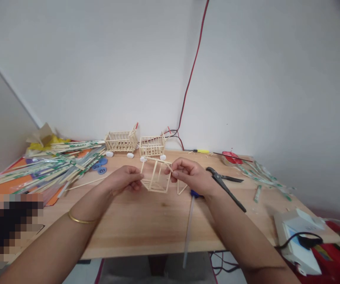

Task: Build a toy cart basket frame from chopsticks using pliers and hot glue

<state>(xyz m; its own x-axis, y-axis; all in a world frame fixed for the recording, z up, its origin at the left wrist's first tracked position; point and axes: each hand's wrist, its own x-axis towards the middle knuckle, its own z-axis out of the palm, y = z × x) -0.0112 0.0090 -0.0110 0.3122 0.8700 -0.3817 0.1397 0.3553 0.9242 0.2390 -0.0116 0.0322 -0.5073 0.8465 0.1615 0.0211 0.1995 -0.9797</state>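
A partly open frame of thin wooden sticks (155,186) is held above the table between my two hands. My left hand (127,179) pinches its left side, fingers closed. My right hand (189,174) grips the upper right corner with thumb and fingers pressed together. Just below my right hand lies a small stick triangle (181,187), partly covered by the hand. Behind the frame stand two stick carts with white wheels, a larger one (121,142) on the left and a smaller one (152,146) beside it.
Wrapped chopsticks (78,163) pile up at the left near blue discs (101,170). Right of my right hand lie black-handled pliers (229,191); a glue stick (189,232) overhangs the front edge. A white device (298,236) and red tape roll (231,157) are at the right.
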